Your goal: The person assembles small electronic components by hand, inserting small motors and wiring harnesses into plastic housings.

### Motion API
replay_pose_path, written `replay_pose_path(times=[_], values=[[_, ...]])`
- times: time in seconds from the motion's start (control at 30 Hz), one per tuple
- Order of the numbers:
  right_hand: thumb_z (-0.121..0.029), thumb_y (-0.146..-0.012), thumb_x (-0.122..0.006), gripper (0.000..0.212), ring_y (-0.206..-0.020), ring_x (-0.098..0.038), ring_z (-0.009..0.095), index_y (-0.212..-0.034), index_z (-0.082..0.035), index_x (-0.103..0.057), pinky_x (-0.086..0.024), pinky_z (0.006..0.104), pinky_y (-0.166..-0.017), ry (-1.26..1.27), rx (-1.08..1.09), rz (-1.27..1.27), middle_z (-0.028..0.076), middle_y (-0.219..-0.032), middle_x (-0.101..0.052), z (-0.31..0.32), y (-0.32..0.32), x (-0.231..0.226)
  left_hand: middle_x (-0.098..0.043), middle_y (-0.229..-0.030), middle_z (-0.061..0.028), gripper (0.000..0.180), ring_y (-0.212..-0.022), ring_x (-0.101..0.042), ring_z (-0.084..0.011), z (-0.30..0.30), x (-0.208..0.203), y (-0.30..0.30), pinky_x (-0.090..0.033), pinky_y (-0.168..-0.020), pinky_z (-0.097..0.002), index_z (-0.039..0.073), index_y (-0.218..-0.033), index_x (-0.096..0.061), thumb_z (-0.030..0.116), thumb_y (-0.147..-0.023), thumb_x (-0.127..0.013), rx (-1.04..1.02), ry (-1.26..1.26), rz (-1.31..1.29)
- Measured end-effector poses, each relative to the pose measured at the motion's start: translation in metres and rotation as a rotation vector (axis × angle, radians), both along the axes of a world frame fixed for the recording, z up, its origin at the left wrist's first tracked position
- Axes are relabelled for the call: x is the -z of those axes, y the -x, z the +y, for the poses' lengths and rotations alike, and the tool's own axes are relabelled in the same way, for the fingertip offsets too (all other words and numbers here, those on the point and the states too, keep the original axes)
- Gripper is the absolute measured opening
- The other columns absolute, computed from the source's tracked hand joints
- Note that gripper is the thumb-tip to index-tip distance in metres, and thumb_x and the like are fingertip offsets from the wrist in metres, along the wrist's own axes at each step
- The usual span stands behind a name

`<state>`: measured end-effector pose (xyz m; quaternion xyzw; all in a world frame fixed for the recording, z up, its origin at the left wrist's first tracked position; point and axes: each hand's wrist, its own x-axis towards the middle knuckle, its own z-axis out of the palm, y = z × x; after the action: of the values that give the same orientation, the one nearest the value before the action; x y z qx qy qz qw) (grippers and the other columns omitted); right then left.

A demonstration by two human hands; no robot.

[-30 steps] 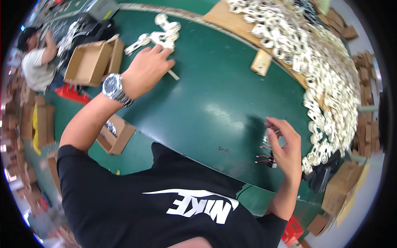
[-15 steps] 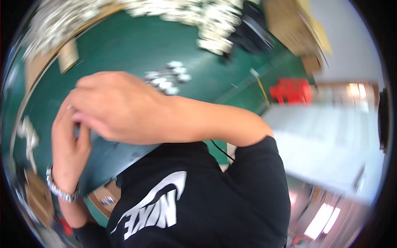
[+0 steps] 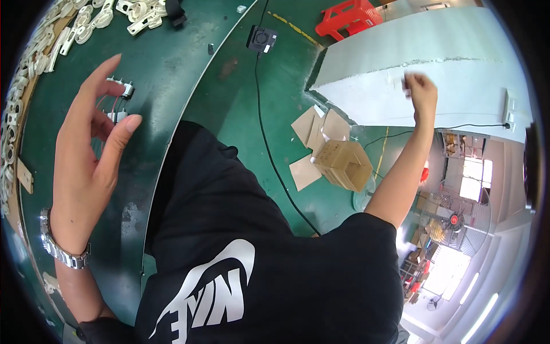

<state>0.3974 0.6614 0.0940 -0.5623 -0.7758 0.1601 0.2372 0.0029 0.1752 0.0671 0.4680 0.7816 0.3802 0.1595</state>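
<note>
My left hand [image 3: 86,149], with a metal watch on its wrist, is over the green table [image 3: 134,189]. Its index finger and thumb are spread wide apart and the other fingers curve loosely. Small white parts with thin wires [image 3: 121,90] show just beyond those fingers, partly hidden by them. I see nothing gripped in this hand. My right hand [image 3: 423,94] reaches far out to the right, in front of a white wall-like block [image 3: 372,94]. Its fingers are bent together and blurred; a small pale bit shows at their tips, too smeared to name.
Cream plastic parts [image 3: 86,26] line the table's far and left edges. On the green floor lie a black cable [image 3: 263,126], a small black fan-like device [image 3: 262,39], flat cardboard pieces [image 3: 306,172] and an open cardboard box [image 3: 344,165]. A red stool [image 3: 346,20] stands behind.
My hands were together over the table, the right crossing in front of the left. Now the right has swung far right and the left has opened. The view has turned to the right.
</note>
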Motion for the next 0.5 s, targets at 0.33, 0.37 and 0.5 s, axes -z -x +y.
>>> replay_pose_path(times=[0.33,0.37,0.5], values=[[-0.022,-0.083,-0.067,0.033,-0.073,-0.078,0.035,-0.086,0.009,-0.076,-0.063,0.0449,-0.073,0.103,0.950,-0.311,0.020,-0.081,-0.078,0.043,-0.271,0.118,-0.065,-0.124,-0.0031,0.055,-0.080,-0.053,-0.0061,-0.071,0.032,0.032,-0.047,-0.071,-0.0231,0.010,-0.157,-0.051,0.006,-0.104,-0.066,-0.241,0.081,-0.045],[-0.023,-0.083,-0.066,0.034,-0.076,-0.078,0.036,-0.087,0.009,-0.077,-0.062,0.0457,-0.076,0.058,0.920,-0.348,0.021,-0.082,-0.078,0.049,-0.261,0.120,-0.065,-0.124,-0.0030,0.054,-0.081,-0.054,-0.0060,-0.077,0.036,0.036,-0.047,-0.072,-0.0235,0.011,-0.157,-0.052,0.008,-0.105,-0.065,-0.270,0.077,-0.033],[-0.033,-0.085,-0.061,0.039,-0.097,-0.075,0.044,-0.098,-0.003,-0.082,-0.058,0.0494,-0.094,-0.276,0.580,-0.329,0.025,-0.097,-0.078,0.132,-0.188,0.073,-0.065,-0.127,-0.0030,0.050,-0.087,-0.058,-0.0067,-0.111,0.040,0.055,-0.051,-0.080,-0.0245,0.012,-0.155,-0.054,0.014,-0.107,-0.065,-0.385,0.057,-0.025]])
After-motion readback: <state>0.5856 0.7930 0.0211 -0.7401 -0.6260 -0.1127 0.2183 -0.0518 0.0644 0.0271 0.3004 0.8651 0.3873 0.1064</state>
